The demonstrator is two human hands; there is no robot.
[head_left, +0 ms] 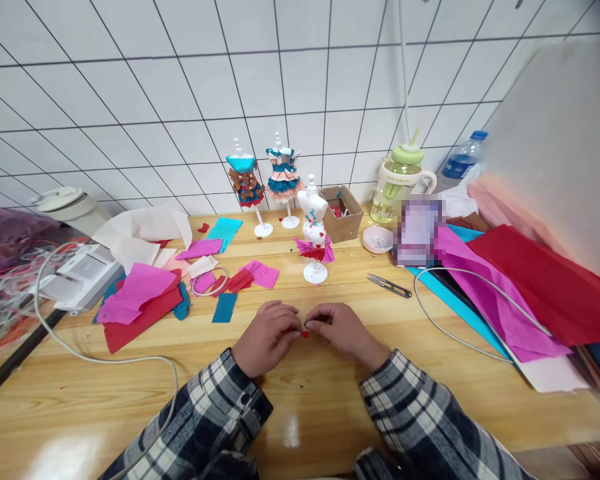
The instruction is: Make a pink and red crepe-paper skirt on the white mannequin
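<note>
Near the middle of the wooden table, my left hand [270, 337] and my right hand [344, 333] meet fingertip to fingertip. Between their pinched fingers shows a small red piece of crepe paper [305, 335], mostly covered by the fingertips. Just beyond the hands stands a white mini dress form [313, 207] with a pink and red paper skirt and red and blue bits on its body. To the right of my right hand lies a pair of thread snips [390, 285]. A blue paper rectangle [225, 308] rests to the left of my left hand.
Two dressed mini dress forms [247, 187] [283, 175] stand by the tiled wall. Behind are a cardboard box [343, 227], pink dish [377, 240], phone [419, 232] and drink jar [393, 183]. Paper sheets [545, 280] lie right, scraps [140, 300] left; a white cable [115, 361] crosses the left side.
</note>
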